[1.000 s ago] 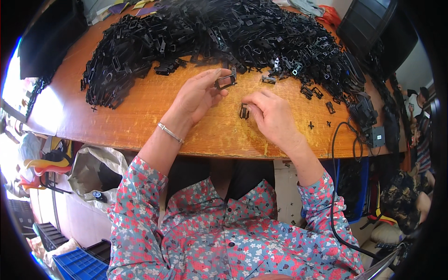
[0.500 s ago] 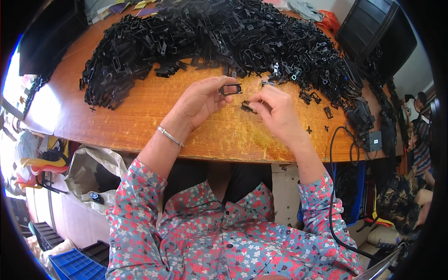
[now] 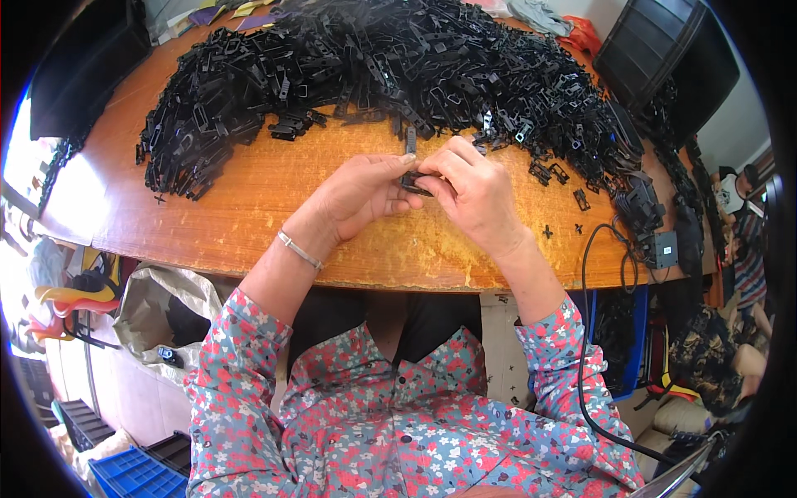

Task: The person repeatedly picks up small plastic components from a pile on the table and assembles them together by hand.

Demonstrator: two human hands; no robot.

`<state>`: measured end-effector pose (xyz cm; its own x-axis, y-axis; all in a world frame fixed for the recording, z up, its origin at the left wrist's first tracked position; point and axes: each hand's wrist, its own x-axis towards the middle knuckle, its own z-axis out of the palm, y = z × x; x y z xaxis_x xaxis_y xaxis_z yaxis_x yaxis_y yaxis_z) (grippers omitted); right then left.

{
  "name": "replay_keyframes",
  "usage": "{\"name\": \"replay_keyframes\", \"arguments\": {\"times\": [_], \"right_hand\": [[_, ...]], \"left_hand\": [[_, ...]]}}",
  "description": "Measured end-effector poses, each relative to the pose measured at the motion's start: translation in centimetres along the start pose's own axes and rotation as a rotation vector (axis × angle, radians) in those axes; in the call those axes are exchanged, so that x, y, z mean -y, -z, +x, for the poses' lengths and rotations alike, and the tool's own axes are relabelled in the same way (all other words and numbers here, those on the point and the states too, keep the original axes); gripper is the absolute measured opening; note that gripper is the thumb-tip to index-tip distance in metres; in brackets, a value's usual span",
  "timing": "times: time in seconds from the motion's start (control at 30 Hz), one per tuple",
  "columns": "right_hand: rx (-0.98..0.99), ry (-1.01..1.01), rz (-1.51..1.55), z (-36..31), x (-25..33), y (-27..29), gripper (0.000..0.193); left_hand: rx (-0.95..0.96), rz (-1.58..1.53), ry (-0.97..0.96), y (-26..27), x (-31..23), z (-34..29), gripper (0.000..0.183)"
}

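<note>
My left hand (image 3: 355, 192), with a silver bangle on its wrist, pinches a black plastic clip part (image 3: 408, 179) between thumb and fingers above the front half of the table. My right hand (image 3: 475, 189) meets it from the right, its fingertips closed on the same spot. The small black piece it grips is mostly hidden behind the fingers. Just beyond the fingertips shows a narrow black piece (image 3: 411, 139); whether it is held or lies on the table, I cannot tell.
A large heap of black plastic parts (image 3: 332, 66) curves across the back of the wooden table (image 3: 207, 228). Loose parts (image 3: 540, 172) and a boxy device with a black cable (image 3: 664, 249) lie at the right. Left below the table stands a whitish sack (image 3: 149, 303).
My right hand has moved up and left, bringing its small black piece against the frame-shaped clip part in my left hand. The left hand has turned its part and lowered it slightly.
</note>
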<state>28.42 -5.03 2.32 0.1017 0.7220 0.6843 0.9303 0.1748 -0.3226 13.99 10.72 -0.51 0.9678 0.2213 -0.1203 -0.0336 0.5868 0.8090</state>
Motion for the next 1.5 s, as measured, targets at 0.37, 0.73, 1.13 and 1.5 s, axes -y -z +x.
{"name": "replay_keyframes", "arguments": {"times": [0.37, 0.73, 1.13, 1.5], "right_hand": [[0.014, -0.178, 0.104, -1.6, -0.9, -0.6, 0.012], [0.311, -0.935, 1.176, -1.9, -2.2, 0.3, 0.04], [0.401, -0.938, 1.235, -1.8, -2.2, 0.7, 0.039], [0.426, -0.898, 1.218, -1.8, -1.7, 0.8, 0.039]], "left_hand": [[-0.189, 0.5, -0.101, -2.4, 0.6, 0.0, 0.028], [-0.265, 0.893, -0.597, -3.0, 1.5, -0.2, 0.014], [-0.36, 1.866, -0.448, 0.3, -3.3, 6.4, 0.015], [-0.41, 1.902, -0.423, -0.8, -2.9, 1.7, 0.021]]}}
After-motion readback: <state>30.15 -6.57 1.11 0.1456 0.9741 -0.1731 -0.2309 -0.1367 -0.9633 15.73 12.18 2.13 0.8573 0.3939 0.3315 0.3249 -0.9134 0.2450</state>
